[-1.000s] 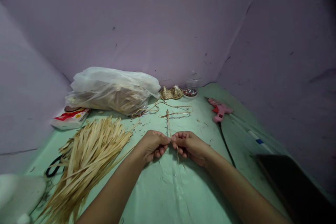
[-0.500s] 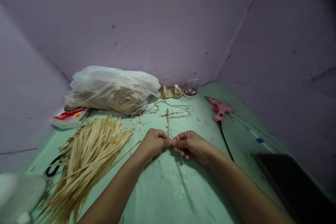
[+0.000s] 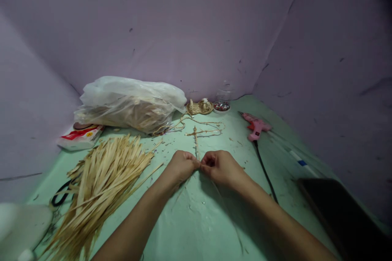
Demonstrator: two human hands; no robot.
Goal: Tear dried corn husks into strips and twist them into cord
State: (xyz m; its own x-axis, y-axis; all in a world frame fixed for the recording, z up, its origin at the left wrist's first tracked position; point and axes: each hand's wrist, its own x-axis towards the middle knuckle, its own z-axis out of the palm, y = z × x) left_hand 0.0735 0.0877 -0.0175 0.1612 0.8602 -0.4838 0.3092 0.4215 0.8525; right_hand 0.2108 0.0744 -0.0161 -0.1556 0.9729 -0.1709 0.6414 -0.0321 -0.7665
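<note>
Closely paired near the middle of the counter, the two hands meet almost fingertip to fingertip, both pinched nearly closed. The left hand has its thumb and bent fingers together on the near end of a thin twisted cord, and the right hand pinches at the same spot, its curled fingers leaving a small dark hollow behind the tips — the exact grip on the fibres is too small to make out. From the fingertips the cord runs straight away from the person, with more thin cord crossing its far end and looping over the counter towards a translucent plastic bag. A fine loose strand trails below the right hand. Left of the left forearm lies a fanned bundle of dry straw-coloured strips, with a black loop-shaped handle partly under its edge and a white object in the near corner. Behind the bundle, a red-and-white packet sits beside the bag. Farther back, near the purple wall, are a small woven piece and a clear container of beads. To the right lie a pink glue gun — its black cable running towards the right forearm — and a dark flat object.
</note>
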